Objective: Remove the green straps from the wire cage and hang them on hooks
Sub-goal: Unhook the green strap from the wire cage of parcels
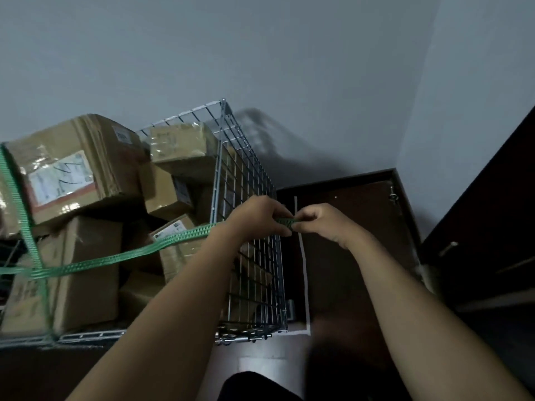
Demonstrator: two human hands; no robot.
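Observation:
A wire cage [246,175] full of cardboard boxes stands against the grey wall. One green strap [121,256] runs across the open front of the cage, from the left edge up to its right side wall. A second green strap [20,204] runs top to bottom at the far left and crosses the first. My left hand [257,217] and my right hand [324,224] meet at the cage's right wall. Both pinch the end of the horizontal strap [285,221] between their fingertips. No hooks are in view.
Cardboard boxes [72,169] are stacked inside the cage, some with labels. A dark floor with a white tape line [304,270] lies to the right of the cage. Dark furniture [492,227] stands at the far right. A wall corner lies behind.

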